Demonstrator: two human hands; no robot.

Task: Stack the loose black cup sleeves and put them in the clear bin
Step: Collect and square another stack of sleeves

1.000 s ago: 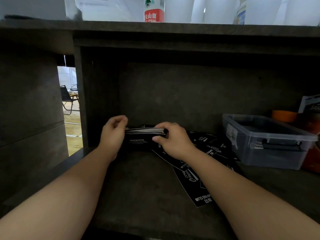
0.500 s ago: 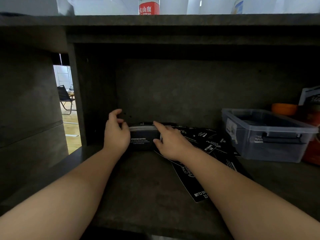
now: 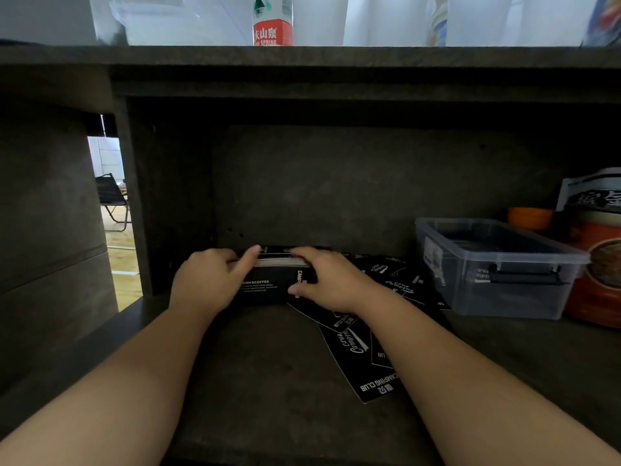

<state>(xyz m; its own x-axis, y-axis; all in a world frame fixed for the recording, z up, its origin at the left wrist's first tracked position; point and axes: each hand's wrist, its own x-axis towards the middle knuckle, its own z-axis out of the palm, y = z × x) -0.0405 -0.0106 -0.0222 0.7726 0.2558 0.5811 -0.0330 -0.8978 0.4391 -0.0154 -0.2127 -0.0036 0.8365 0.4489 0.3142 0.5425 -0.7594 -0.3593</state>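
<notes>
Deep on the shelf at twelve o'clock, left hand (image 3: pixel 205 284) and right hand (image 3: pixel 331 280) clasp the gathered stack of sleeves (image 3: pixel 268 280), squaring it. Loose sleeves (image 3: pixel 366 358) remain at four o'clock; next likely adding them, then the clear bin (image 3: pixel 497 267) at two o'clock.

Compared with a second ago, the left hand (image 3: pixel 208 284) no longer curls its fingers over the end of the stack of flat black cardboard cup sleeves (image 3: pixel 268 285); its index finger (image 3: pixel 248 260) now lies straight across the stack's top edge, pointing toward the right hand (image 3: pixel 329 280). The right hand's fingers, half a second ago stretched flat over the top, now curl over the stack's right end, thumb (image 3: pixel 297 290) pressed against its front face. The stack stands on edge between both palms.
</notes>
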